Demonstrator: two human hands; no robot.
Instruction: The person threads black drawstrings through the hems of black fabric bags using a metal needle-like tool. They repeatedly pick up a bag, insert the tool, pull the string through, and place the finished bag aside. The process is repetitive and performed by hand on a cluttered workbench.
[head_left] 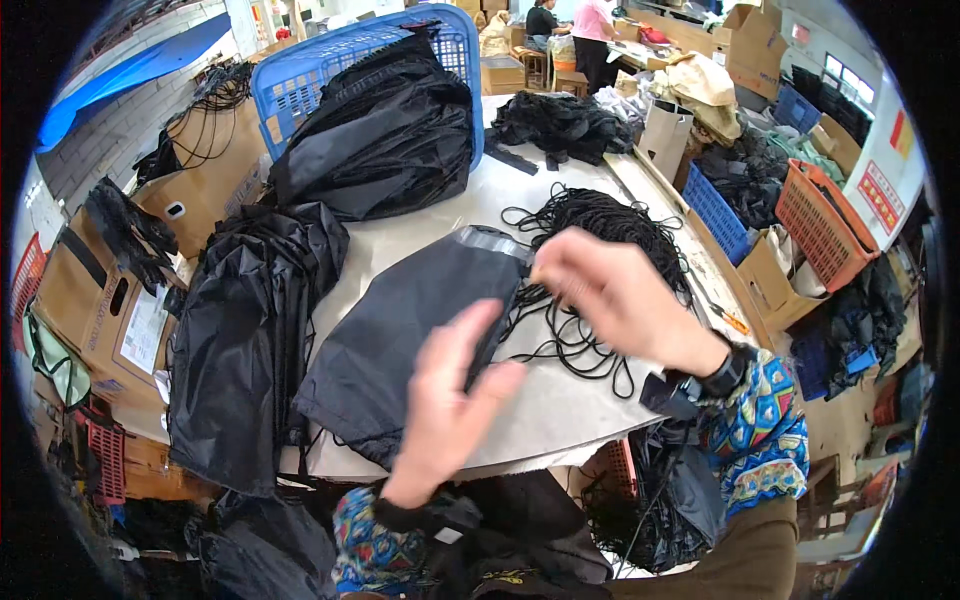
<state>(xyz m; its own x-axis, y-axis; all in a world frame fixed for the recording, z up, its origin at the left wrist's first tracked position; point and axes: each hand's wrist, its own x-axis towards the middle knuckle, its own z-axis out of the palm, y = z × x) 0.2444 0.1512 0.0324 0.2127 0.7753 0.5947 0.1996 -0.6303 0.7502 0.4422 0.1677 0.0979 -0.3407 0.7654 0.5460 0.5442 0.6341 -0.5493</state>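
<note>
A flat black fabric bag (400, 330) lies on the pale table (560, 400) in front of me. My left hand (450, 400) pinches its right edge between thumb and fingers. At the bag's upper right corner my right hand (610, 290) is closed on that corner where a black cord (545, 320) runs out; whether it grips fabric or cord is blurred. The cord leads into a loose heap of black cords (610, 225) just behind my right hand.
Stacks of black bags (245, 340) lie at the left, more (385, 140) spill from a blue plastic basket (300, 80). Cardboard boxes (90, 290) stand left. An orange crate (825, 225) and blue crate (715, 215) sit right. Two people (570, 25) work at the far end.
</note>
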